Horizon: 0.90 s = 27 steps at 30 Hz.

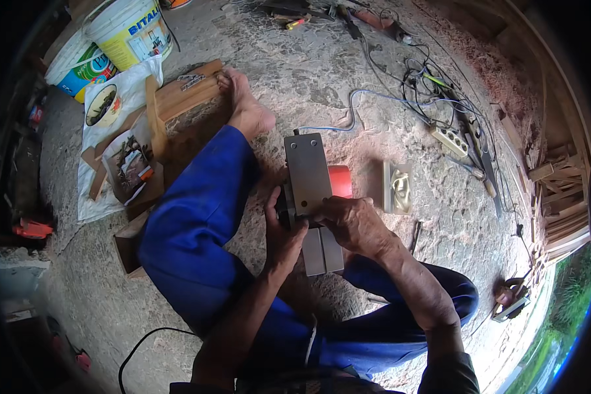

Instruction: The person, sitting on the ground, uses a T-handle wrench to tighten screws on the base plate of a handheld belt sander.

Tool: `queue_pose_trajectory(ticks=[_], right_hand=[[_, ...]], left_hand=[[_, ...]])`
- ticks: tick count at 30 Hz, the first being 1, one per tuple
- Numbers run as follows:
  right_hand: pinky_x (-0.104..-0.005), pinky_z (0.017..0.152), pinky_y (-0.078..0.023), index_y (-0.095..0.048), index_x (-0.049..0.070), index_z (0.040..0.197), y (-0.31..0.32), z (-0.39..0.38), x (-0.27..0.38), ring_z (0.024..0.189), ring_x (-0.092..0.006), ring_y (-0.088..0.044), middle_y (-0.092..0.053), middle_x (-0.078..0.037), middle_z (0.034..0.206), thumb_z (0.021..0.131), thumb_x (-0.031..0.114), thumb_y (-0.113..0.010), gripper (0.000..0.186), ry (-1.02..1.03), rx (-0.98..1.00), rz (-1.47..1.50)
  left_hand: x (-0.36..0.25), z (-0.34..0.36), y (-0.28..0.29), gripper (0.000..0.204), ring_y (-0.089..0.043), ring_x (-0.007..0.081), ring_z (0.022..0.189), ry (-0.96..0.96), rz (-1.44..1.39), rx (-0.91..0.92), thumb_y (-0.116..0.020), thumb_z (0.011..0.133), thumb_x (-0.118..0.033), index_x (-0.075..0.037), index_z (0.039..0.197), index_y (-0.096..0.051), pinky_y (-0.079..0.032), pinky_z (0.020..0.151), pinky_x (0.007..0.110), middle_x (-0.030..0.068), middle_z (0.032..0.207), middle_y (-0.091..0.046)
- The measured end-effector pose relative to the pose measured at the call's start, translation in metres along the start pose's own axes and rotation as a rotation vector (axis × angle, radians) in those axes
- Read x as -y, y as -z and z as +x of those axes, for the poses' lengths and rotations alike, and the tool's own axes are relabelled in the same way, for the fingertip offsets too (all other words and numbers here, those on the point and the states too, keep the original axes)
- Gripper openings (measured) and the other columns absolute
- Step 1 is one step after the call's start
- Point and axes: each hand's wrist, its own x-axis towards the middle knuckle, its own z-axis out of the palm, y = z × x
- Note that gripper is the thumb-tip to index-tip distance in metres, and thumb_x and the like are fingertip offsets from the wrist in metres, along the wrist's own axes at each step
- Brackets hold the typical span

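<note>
An electric planer (307, 172) sits upside down between the bent legs (200, 197) of a person seated on the rough concrete floor (295, 72), its long metal sole facing up and its grooved front shoe (322, 252) toward the body. The left hand (284, 231) is wrapped along the planer's left side, fingers curled about the housing and thumb near the gap between the two plates. The right hand (360, 226) comes in from the other side, its fingers drawn narrow at the sole's edge by that same gap; the hand covers its own fingertips, so I can't tell whether they pinch the tool or some small part.

To work well here, the left hand should do the steadying, with its thumb lying flat on the plate and clear of the gap, where a cutter would normally sit. The right fingers would do best with small, controlled movements, pushing away from any edge. A blue cord (352, 113) runs from near the planer's far end toward the tangled wires by the socket strip (449, 140); being sure it is unplugged comes first. The small clear box (398, 188) to the right is well placed for loose parts.
</note>
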Motion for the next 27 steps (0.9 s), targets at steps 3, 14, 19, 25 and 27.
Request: queue_pose_trajectory(ticks=[3,14,19,25,27], right_hand=[[-0.0367,0.078,-0.056,-0.071,0.014,0.106,-0.007,-0.002,0.004,0.086,-0.0251,-0.070,-0.069,-0.007,0.095,0.081,0.002,-0.064,0.028,0.025,-0.038,-0.125],[-0.0376,0.087,-0.056,-0.070,0.013,0.114,-0.005,-0.005,0.006,0.095,-0.0264,-0.070,-0.071,-0.011,0.102,0.084,0.002,-0.058,0.034,0.056,-0.032,-0.134],[-0.0389,0.083,-0.056,-0.069,0.012,0.113,-0.009,-0.006,0.007,0.097,-0.0271,-0.069,-0.070,-0.013,0.099,0.090,0.007,-0.057,0.026,0.093,-0.108,-0.194],[-0.0428,0.071,-0.052,-0.069,0.014,0.097,-0.018,-0.005,0.017,0.086,-0.0248,-0.063,-0.065,-0.005,0.086,0.087,0.015,-0.061,0.014,0.084,-0.106,-0.517],[-0.0435,0.067,-0.051,-0.070,0.016,0.094,-0.019,-0.005,0.016,0.082,-0.0230,-0.061,-0.063,-0.004,0.084,0.085,0.018,-0.062,0.012,0.120,-0.149,-0.560]], left_hand=[[0.001,0.001,-0.001,0.084,-0.049,0.0219,0.127,0.009,-0.020,0.004,-0.066,0.086,0.003,-0.014,0.155,-0.021,-0.046,0.104,0.035,0.0130,0.144,-0.044],[0.003,0.003,0.001,0.085,-0.050,0.0205,0.125,-0.021,0.031,0.016,-0.062,0.084,0.005,-0.013,0.156,-0.020,-0.046,0.103,0.034,0.0124,0.142,-0.046],[0.005,0.003,0.007,0.085,-0.049,0.0213,0.127,-0.049,0.090,-0.001,-0.062,0.083,0.002,-0.012,0.156,-0.020,-0.045,0.104,0.036,0.0127,0.142,-0.045],[0.002,0.001,0.001,0.079,-0.045,0.0247,0.131,-0.095,0.144,0.005,-0.064,0.088,-0.005,-0.005,0.154,-0.020,-0.040,0.109,0.037,0.0166,0.146,-0.041],[0.004,0.002,0.004,0.079,-0.042,0.0259,0.135,-0.119,0.167,0.015,-0.064,0.089,-0.009,-0.004,0.154,-0.019,-0.036,0.113,0.039,0.0176,0.149,-0.039]])
